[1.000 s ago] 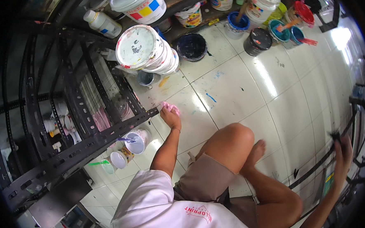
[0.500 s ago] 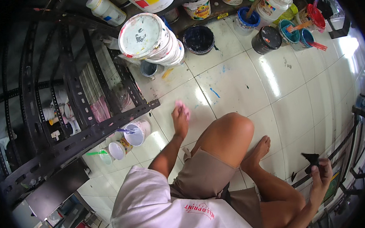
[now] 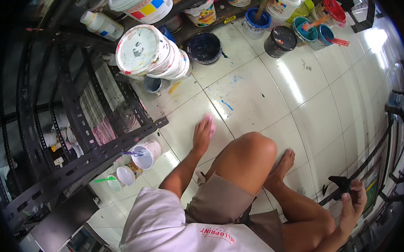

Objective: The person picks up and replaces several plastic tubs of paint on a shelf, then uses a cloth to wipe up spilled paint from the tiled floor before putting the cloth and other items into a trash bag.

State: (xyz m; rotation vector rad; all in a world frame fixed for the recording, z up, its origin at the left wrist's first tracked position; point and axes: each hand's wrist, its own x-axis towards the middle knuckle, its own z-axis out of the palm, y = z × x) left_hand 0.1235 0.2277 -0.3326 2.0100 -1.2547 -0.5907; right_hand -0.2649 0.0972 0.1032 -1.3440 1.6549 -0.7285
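In the head view, your left hand [image 3: 203, 134] is covering a pink cloth [image 3: 211, 126] over the floor tiles [image 3: 255, 96], between the black metal rack [image 3: 89, 163] and your raised knee [image 3: 257, 145], fingers pressing together; whether they are touching tile is staying unclear. Your right hand [image 3: 355, 196], low at right, is pinching a crumpled black cloth [image 3: 340, 184] between thumb and fingers. Both are looking light, soft and unbreakable, probably best gripped by the bunched middle. The pink one, mostly hidden, is running roughly along your fingers, away from you; the black one's peak is pointing up-left, its long axis slanting.
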